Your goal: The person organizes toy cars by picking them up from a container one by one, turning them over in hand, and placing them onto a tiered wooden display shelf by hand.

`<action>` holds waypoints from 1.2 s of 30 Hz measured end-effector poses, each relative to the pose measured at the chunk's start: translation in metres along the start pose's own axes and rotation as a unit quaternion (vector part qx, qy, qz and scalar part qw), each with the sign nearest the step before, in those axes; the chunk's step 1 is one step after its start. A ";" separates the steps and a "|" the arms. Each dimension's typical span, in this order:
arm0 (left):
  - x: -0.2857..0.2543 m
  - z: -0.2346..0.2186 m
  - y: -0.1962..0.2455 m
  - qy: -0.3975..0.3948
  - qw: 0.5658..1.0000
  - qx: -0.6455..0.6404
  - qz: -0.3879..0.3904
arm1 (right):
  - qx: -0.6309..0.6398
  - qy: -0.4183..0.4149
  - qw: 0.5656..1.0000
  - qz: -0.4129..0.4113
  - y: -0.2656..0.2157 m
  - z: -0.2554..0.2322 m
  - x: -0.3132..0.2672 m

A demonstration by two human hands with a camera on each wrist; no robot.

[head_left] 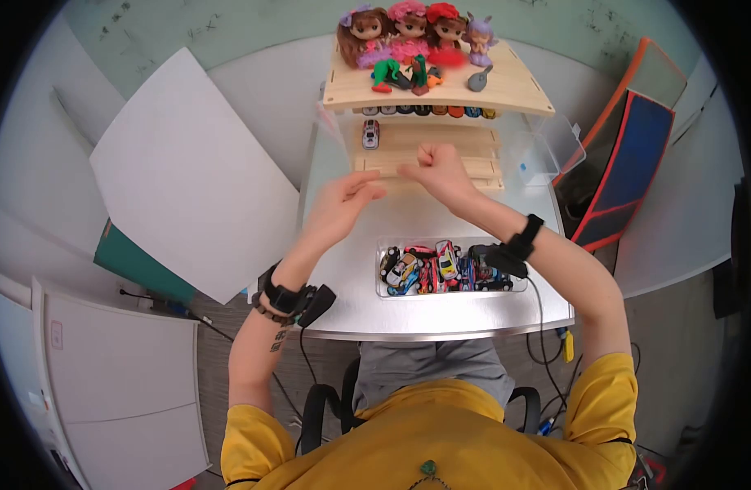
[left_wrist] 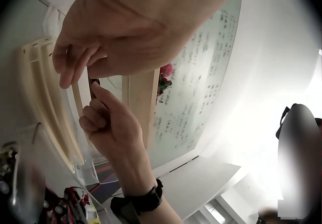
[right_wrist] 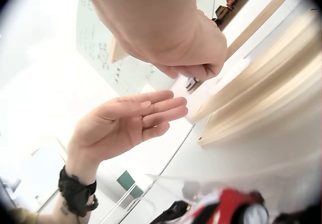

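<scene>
My left hand (head_left: 336, 212) is held over the table just in front of a tiered wooden shelf (head_left: 428, 135), its fingers loosely extended. To its right, my right hand (head_left: 445, 175) has its fingers curled into a fist with the thumb sticking out toward the left hand. Nothing shows inside either hand. A white toy car (head_left: 370, 134) with dark and red markings stands at the left of the shelf's middle tier. Nearer the body lies a clear plastic box (head_left: 380, 286) heaped with toy cars (head_left: 447, 260). In the right wrist view, the left palm (right_wrist: 115, 128) appears bare.
Along a tier beneath the top board stands a row of small cars (head_left: 439, 111). Dolls (head_left: 408, 33) and small figures, including a grey one (head_left: 480, 79), occupy the top board (head_left: 514, 90). A clear bin (head_left: 539, 159) sits right of the shelf; a white panel (head_left: 191, 180) leans at the left.
</scene>
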State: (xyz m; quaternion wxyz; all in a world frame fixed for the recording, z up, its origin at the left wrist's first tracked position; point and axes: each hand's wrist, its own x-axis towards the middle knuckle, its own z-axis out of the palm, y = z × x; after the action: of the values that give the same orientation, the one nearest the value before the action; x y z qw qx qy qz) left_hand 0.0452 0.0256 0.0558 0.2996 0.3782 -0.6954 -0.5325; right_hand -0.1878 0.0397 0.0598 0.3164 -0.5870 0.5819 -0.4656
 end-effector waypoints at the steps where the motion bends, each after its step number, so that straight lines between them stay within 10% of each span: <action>1: -0.008 -0.004 0.005 -0.004 1.000 -0.002 -0.006 | -0.033 -0.046 0.998 -0.014 -0.010 -0.012 -0.015; 7: -0.049 -0.003 0.043 -0.079 0.960 0.258 -0.071 | -0.137 -0.123 0.975 -0.129 -0.010 -0.066 -0.086; 9: -0.062 -0.002 0.035 -0.120 0.923 0.339 0.138 | -0.151 -0.125 0.973 -0.119 0.004 -0.076 -0.102; 15: -0.070 0.030 0.017 -0.108 0.888 0.400 0.200 | -0.147 -0.066 0.980 -0.118 0.020 -0.072 -0.132; 36: -0.038 0.051 0.077 -0.081 0.920 0.331 0.194 | -0.052 -0.169 0.972 -0.157 -0.031 -0.075 -0.118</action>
State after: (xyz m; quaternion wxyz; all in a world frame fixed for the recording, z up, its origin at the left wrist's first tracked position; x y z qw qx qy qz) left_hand 0.0076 0.0953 0.1167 0.1974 0.2689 -0.9137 -0.2320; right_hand -0.2311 0.1714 0.0946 0.3022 -0.7570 0.4438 -0.3725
